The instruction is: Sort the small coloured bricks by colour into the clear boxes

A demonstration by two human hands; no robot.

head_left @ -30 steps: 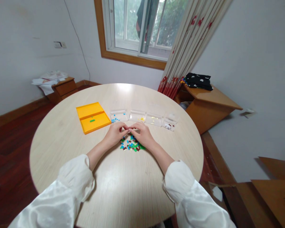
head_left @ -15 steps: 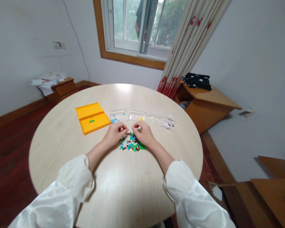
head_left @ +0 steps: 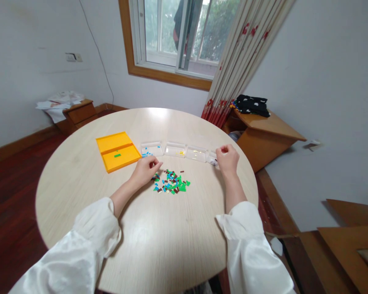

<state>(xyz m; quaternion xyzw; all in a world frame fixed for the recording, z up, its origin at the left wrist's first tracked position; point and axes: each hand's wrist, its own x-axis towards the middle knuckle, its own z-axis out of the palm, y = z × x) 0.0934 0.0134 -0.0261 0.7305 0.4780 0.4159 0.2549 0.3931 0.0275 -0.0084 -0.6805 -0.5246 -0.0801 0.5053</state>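
A heap of small coloured pieces (head_left: pixel 171 182), blue, green and brown, lies in the middle of the round table (head_left: pixel 147 241). My left hand (head_left: pixel 146 168) rests at the heap's left edge with its fingers pinched together. Over the rightmost of several clear boxes (head_left: pixel 213 158), my right hand (head_left: pixel 227 158) is closed in a pinch; what the fingers hold is too small to name. An orange tray (head_left: pixel 118 150) with one green piece sits left of the clear boxes.
Behind the table there is a window with a patterned curtain (head_left: pixel 233 61). A wooden desk (head_left: pixel 263 130) with dark cloth on it stands at the right. At the left wall a low cabinet (head_left: pixel 76 112) carries papers. Wooden boards lie on the floor at the lower right.
My right hand has left the heap and moved right and away to the rightmost clear box. The left hand stays pinched at the heap's left edge. The view has shifted slightly.
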